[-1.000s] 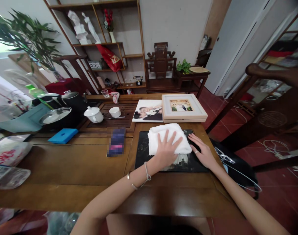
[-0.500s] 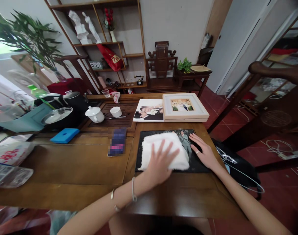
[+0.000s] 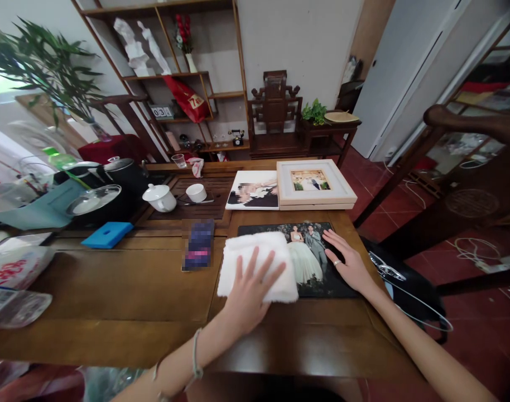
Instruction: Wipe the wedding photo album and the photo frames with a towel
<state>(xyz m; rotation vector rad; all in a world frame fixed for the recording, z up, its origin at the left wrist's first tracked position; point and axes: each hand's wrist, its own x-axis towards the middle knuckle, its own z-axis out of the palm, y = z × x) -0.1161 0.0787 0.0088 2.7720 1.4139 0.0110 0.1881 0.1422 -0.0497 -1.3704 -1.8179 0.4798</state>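
Observation:
A dark photo print point(image 3: 317, 254) of a couple lies flat on the wooden table point(image 3: 125, 290). My left hand point(image 3: 249, 290) lies flat with spread fingers on a folded white towel point(image 3: 255, 259) that covers the print's left part. My right hand point(image 3: 347, 265) rests flat on the print's right edge, fingers stretched, a ring on one finger. Bracelets sit on my left wrist.
Behind the print stand a white framed photo point(image 3: 316, 184) and an unframed photo point(image 3: 253, 191). A tea tray with a white teapot point(image 3: 159, 197) and cup point(image 3: 196, 192), a blue box point(image 3: 107, 234), pots and plastic bags fill the left. A chair back point(image 3: 468, 145) rises at right.
My left hand has slid the towel leftward and toward me across the print, uncovering the couple in the picture. My right hand has stayed in place on the print's right edge.

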